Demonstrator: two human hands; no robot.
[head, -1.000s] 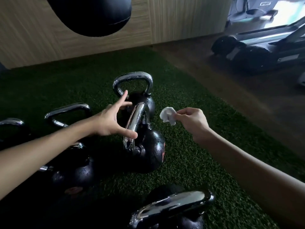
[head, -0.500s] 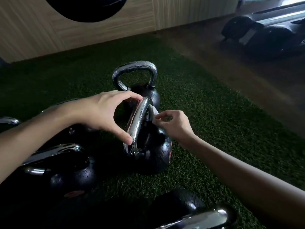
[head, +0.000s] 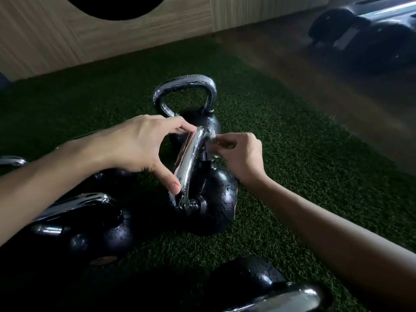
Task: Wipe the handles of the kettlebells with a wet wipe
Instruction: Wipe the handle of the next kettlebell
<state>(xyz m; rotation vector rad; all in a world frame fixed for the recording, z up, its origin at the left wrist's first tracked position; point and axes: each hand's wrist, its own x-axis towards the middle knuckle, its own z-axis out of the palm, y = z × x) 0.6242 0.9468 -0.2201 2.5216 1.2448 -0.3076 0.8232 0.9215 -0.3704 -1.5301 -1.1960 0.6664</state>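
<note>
**Moved onto the metal: wet wipe (head: 211, 140) is brought against chrome handle (head: 191, 163)**

Held clear in the air at 3 o'clock of the handle a second ago, the wet wipe is now pressed to the handle's upper right side. The left hand (head: 139, 147), then spread open with only its thumb near the metal, is closed in over the handle.

The crumpled white wipe is pinched between the thumb and bent fingertips of the right hand (head: 240, 156), and it is touching the handle near its top end. The handle is spanned lengthwise by the left hand. Its curved fingertips are laid on the top end and its thumb tip is set on the lower part, so that a wide C is formed.

The centre kettlebell (head: 213, 199), black and beaded with droplets, is seen on green turf (head: 292, 154). A second kettlebell (head: 202, 119) is stood just behind it at 12 o'clock, its wet handle upright. A third kettlebell (head: 101, 235) is placed at 8 o'clock and a fourth kettlebell (head: 254, 278) at 5 o'clock, near the lower edge.

A wooden wall (head: 112, 37) is seen beyond the turf at 11 o'clock, with a black ball (head: 117, 5) cut off by the top edge. A dark exercise machine (head: 371, 41) is seen blurred at 2 o'clock.
</note>
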